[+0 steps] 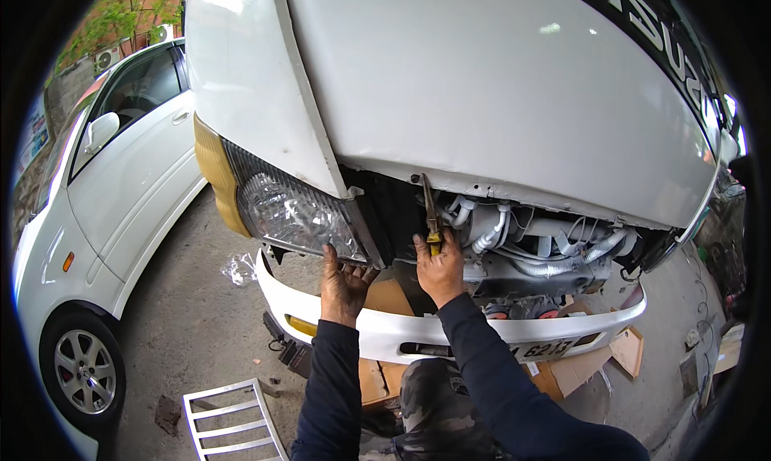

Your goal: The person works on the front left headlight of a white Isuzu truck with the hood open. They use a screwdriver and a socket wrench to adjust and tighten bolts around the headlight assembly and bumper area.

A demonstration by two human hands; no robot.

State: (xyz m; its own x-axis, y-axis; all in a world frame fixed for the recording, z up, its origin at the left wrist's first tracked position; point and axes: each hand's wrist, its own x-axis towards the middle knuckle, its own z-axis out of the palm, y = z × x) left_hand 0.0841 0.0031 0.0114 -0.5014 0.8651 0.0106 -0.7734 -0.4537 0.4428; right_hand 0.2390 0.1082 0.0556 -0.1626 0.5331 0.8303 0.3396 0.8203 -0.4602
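Note:
My right hand [441, 271] grips yellow-handled long-nose pliers [434, 230], jaws pointing up. Their tip reaches the lower edge of a white vehicle's front panel [490, 99], near a small dark hole. At the lower edge of the clear headlight [297, 212], my left hand [345, 288] has its thumb against the lens and its fingers curled underneath, partly hidden. An amber corner lamp [215, 172] sits beside the headlight. Right of the pliers, white-coated pipes and hoses [554, 256] show in the opening under the panel.
Below my arms, a detached white bumper [377, 332] lies across the ground over cardboard [574, 369]. A white car [120, 196] stands close on the left. A slatted metal frame [233, 421] and crumpled clear plastic [238, 269] lie on the concrete floor.

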